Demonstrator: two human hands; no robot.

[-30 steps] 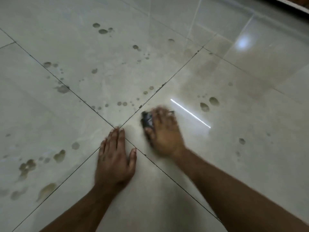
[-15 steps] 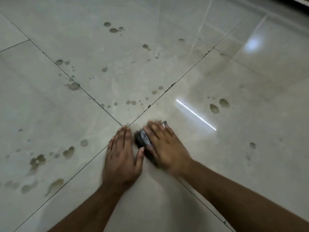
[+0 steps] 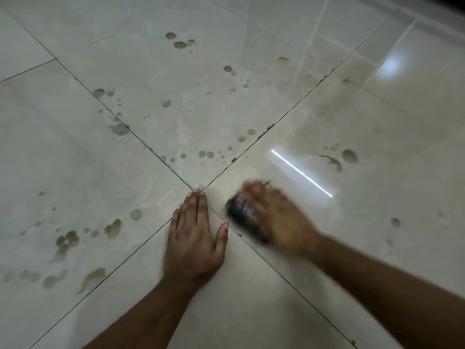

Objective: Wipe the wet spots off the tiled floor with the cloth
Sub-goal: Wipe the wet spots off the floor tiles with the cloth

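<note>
The dark cloth (image 3: 241, 214) is sliding back right of the grout cross (image 3: 197, 188), away from the left hand (image 3: 195, 235), under the blurred right hand (image 3: 274, 217) pressing it flat. The left hand is resting spread, bracing. Wet spots (image 3: 349, 156) beyond are lying unwiped, with open tiled floor (image 3: 377, 222) all around.
</note>
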